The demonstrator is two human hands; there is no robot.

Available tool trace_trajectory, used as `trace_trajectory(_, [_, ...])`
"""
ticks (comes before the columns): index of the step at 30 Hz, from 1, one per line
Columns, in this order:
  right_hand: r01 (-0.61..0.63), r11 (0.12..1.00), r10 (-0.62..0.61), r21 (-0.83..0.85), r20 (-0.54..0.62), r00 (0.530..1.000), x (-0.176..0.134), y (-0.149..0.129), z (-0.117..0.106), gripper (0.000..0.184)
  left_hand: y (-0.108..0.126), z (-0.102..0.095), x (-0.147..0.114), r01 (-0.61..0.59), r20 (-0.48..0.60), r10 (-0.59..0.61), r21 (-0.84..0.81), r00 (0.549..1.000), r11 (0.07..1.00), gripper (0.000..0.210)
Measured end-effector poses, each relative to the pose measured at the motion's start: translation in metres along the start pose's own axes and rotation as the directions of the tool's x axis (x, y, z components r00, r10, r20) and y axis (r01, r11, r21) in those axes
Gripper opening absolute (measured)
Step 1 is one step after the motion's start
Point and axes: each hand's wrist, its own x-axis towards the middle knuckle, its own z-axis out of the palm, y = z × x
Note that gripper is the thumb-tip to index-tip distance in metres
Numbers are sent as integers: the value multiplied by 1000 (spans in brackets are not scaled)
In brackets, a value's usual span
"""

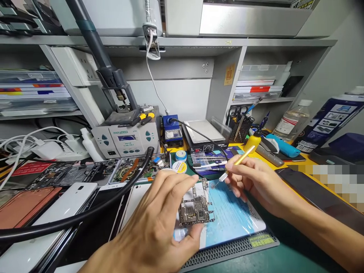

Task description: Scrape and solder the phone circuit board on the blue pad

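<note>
The board (196,206) lies on the blue mat (236,216) near the front of the worktop (284,250). The left hand (159,223) pinches the board's near and left edges between thumb and fingers. The right hand (256,185) is clamped on a thin yellow tool (237,162), its tip just above the board's upper right corner.

The board looks light, thin, stiff and fragile, with exposed components. Hold it by the edges only.

Open room is limited. A black hose (85,212) crosses at the left over stacked phones (74,201). Tins (179,161) and a station (126,138) stand behind. The clear mat lies to the right of the board.
</note>
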Motion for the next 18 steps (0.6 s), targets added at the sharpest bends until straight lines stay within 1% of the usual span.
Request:
trace_trajectory(3, [-7, 1000, 8, 27, -15, 1000, -1, -1, 0, 20, 1, 1, 0, -7, -17, 7, -1, 1000, 1000, 67])
trace_trajectory(6, [3, 998, 2, 67, -68, 998, -3, -2, -1, 19, 3, 3, -1, -1, -27, 1, 0, 1000, 1000, 67])
trace_trajectory(8, [45, 994, -34, 100, -111, 993, -7, -2, -2, 15, 4, 4, -2, 19, -24, -19, 2, 1000, 1000, 68])
trace_trajectory(10, [110, 987, -95, 119, -127, 987, -11, -1, -2, 13, 3, 6, -2, 40, -22, -40, 5, 999, 999, 68])
trace_trajectory(13, [180, 980, -173, 84, -82, 982, -18, 3, -2, 15, 3, 7, -3, 58, -29, -58, -5, 998, 998, 68])
trace_trajectory(18, [228, 972, -229, -61, -12, 973, -26, 9, 0, 14, 3, 6, -2, 42, -17, -41, 47, 999, 998, 65])
